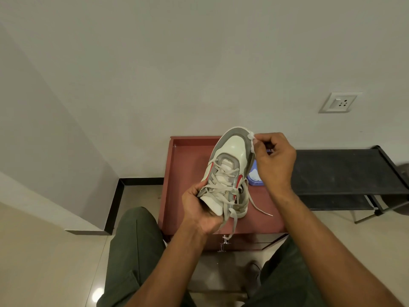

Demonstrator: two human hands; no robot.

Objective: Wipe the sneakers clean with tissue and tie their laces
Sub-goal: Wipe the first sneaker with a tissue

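Observation:
A white and grey sneaker (232,151) with red side stripes is held up above the red-brown table (188,156), toe pointing away from me. My left hand (199,209) grips its heel end from below. My right hand (274,160) pinches a small wad of white tissue (252,138) against the right side of the toe. The beige laces (223,185) are untied and hang loose below the shoe. A second sneaker (242,202) lies on the table underneath, mostly hidden by the first.
A blue tissue pack (254,177) lies on the table to the right of the shoes. A black low rack (343,173) stands at the right against the wall. My knees in green trousers flank the table's front, where a metal drawer handle (223,243) sticks out.

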